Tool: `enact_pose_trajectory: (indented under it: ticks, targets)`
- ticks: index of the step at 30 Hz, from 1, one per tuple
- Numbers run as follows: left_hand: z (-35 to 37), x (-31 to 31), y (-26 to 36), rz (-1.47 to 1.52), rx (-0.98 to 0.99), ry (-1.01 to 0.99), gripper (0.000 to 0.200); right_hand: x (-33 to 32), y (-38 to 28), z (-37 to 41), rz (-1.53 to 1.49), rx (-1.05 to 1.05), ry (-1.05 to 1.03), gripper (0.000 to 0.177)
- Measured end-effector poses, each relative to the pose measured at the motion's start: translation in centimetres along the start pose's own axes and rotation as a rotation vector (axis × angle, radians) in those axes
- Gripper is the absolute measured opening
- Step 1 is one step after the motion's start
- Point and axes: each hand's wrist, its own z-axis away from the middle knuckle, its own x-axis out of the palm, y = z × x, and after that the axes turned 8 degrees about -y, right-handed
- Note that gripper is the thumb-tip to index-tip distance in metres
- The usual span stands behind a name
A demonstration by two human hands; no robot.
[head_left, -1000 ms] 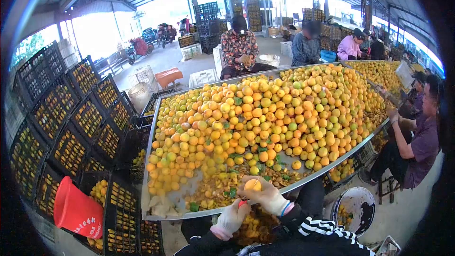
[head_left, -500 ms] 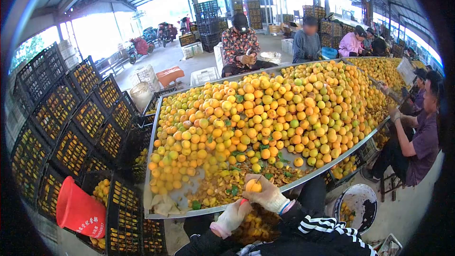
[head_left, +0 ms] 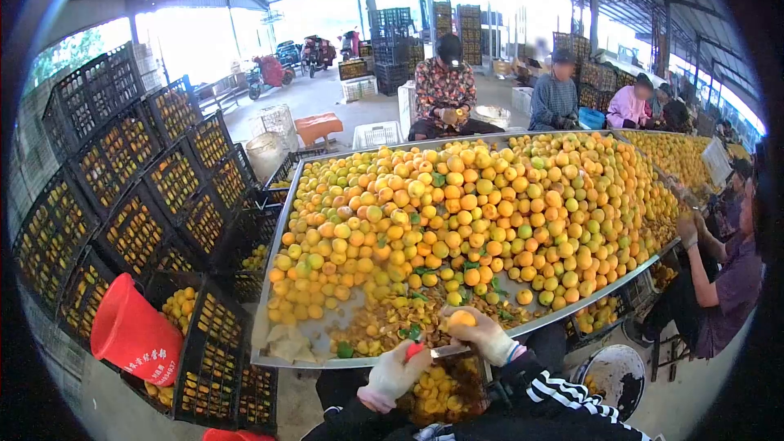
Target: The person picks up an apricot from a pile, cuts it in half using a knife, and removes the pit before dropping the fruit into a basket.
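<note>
Both my hands wear pale gloves at the near edge of a metal table (head_left: 359,362) heaped with orange fruit (head_left: 457,204). My left hand (head_left: 395,376) is closed round the red handle (head_left: 415,350) of a small knife, whose blade (head_left: 451,349) points right. Just right of the blade, my right hand (head_left: 487,338) holds an orange fruit (head_left: 461,318) in its fingers. Peel scraps and green leaves (head_left: 384,322) lie on the table in front of my hands. Below them, more fruit (head_left: 441,392) sits in a container partly hidden by my arms.
Black crates of fruit (head_left: 151,204) are stacked at the left, beside a red bucket (head_left: 135,331). A white bucket (head_left: 614,380) stands at the lower right. People sit across the table (head_left: 445,90) and at the right (head_left: 727,278). A whitish cloth (head_left: 290,343) lies on the table's near left corner.
The view has shifted, so the scene sits further right. My hands have moved slightly apart, and the knife blade now shows between them.
</note>
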Motion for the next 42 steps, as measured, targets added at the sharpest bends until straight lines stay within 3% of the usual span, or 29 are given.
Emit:
enact_pose_trajectory:
  ticks: [1, 2, 3, 4, 6, 7, 8, 10, 11, 12, 14, 15, 16, 18, 20, 22, 23, 24, 26, 27, 28, 30, 34, 36, 37, 38, 40, 41, 42]
  targets:
    - [0.0, 0.1, 0.2, -0.069, -0.025, 0.164, 0.046, -0.9, 1.2, -0.4, -0.060, -0.041, -0.092, 0.045]
    - [-0.1, 0.2, 0.7, -0.072, -0.024, 0.163, 0.046, -1.2, 2.3, -0.4, -0.122, -0.079, -0.183, 0.033]
    - [-0.3, 0.2, 1.2, -0.135, 0.120, 0.227, 0.047, -0.4, 2.4, 0.3, -0.151, -0.021, -0.184, 0.026]
    - [-0.4, 0.3, 1.6, -0.198, 0.264, 0.287, 0.049, 1.0, 1.6, 0.9, -0.157, -0.024, -0.179, 0.026]
    - [-1.3, 1.4, 0.2, -0.266, 0.270, 0.240, 0.059, 3.5, 0.1, 1.4, -0.523, 0.300, 0.037, 0.036]
    - [-1.4, 2.0, -0.2, -0.241, 0.305, 0.243, 0.060, 3.4, 3.1, 0.3, -0.124, 0.045, 0.021, 0.048]
    - [-1.6, 2.5, -0.6, -0.215, 0.340, 0.247, 0.060, 3.8, 3.5, 0.7, -0.129, 0.043, 0.026, 0.048]
    - [-1.9, 3.2, -0.3, -0.197, 0.386, 0.284, 0.054, 4.3, 3.6, 1.0, 0.358, -0.189, 0.111, 0.051]
    - [-1.8, 3.6, -0.1, -0.153, 0.334, 0.338, 0.053, 3.2, 2.9, 0.7, 0.590, 0.027, -0.114, 0.055]
    - [-1.7, 4.0, 0.3, -0.107, 0.281, 0.392, 0.053, 2.8, 3.7, 0.6, 0.588, 0.029, -0.114, 0.055]
    - [-2.4, 4.8, 0.0, -0.042, 0.159, 0.413, 0.044, 2.5, 6.5, 0.1, 1.105, -0.252, -0.053, 0.060]
    - [-2.9, 5.0, -0.3, 0.020, 0.041, 0.435, 0.037, 2.6, 8.1, -0.5, 1.057, -0.474, 0.115, 0.047]
    - [-4.0, 5.2, -0.9, 0.019, 0.036, 0.438, 0.037, 3.0, 6.8, -0.6, 1.054, -0.475, 0.110, 0.047]
    - [-5.5, 5.5, -2.2, 0.385, 0.003, 0.414, 0.032, 3.9, 3.3, -0.6, 1.018, -0.285, 0.179, 0.028]
    - [-6.2, 5.1, -1.8, 0.575, -0.065, 0.403, 0.034, 5.0, -0.6, -0.2, 1.005, -0.315, 0.217, 0.020]
    - [-8.6, 5.7, -7.2, 0.042, 0.384, 0.403, 0.046, 3.3, 0.7, -2.1, 1.021, -0.729, 0.188, 0.017]
    - [-8.4, 5.8, -7.7, 0.782, 0.178, 0.198, 0.044, 2.1, 2.8, -3.5, 0.897, -0.650, 0.244, 0.024]
    - [-8.1, 4.0, -3.8, 1.509, -0.062, -0.020, 0.041, 1.5, 4.4, -4.4, 0.776, -0.567, 0.300, 0.032]
    - [-8.0, 2.8, -3.5, 1.626, -0.024, -0.099, 0.038, 2.4, 0.9, -3.7, -0.250, -0.066, 0.314, 0.055]
    - [-8.6, 2.5, -4.2, 1.869, 0.061, -0.175, 0.042, 2.4, -0.5, -3.1, -0.331, -0.045, 0.252, 0.060]
    - [-7.7, 2.2, -1.4, 1.632, 0.018, 0.040, 0.047, 2.5, -1.7, -2.5, -0.411, -0.029, 0.190, 0.064]
    - [-7.2, 1.6, -0.9, 1.523, -0.006, -0.095, 0.050, 2.8, -2.5, -1.9, -0.541, 0.069, 0.173, 0.063]
    - [-5.1, 1.6, -2.3, 1.358, 0.073, -0.106, 0.039, 2.0, -0.1, -2.3, -0.513, -0.050, -0.042, 0.069]
    - [-4.0, 0.2, -4.1, 0.696, -0.083, -0.235, 0.034, 2.0, 1.5, -2.6, -0.355, -0.048, 0.267, 0.074]
    - [-2.6, -0.7, -1.3, 0.564, 0.020, -0.263, 0.029, 1.8, -0.4, -1.4, -0.533, 0.032, 0.111, 0.075]
    - [-2.4, -0.7, -1.2, 0.564, 0.018, -0.270, 0.029, 1.6, -0.7, -1.1, -0.535, 0.033, 0.117, 0.075]
    - [-1.8, -0.5, -1.5, 0.023, 0.116, -0.003, 0.027, 1.5, -1.0, -1.0, -0.646, 0.051, 0.061, 0.073]
    - [-2.0, -0.9, -1.7, 0.224, -0.040, -0.077, 0.031, 1.7, -1.3, -0.9, -0.649, 0.055, 0.060, 0.073]
    - [-2.0, -0.8, -1.7, 0.223, -0.046, -0.077, 0.031, 2.0, -1.7, -0.9, -0.670, 0.077, 0.049, 0.073]
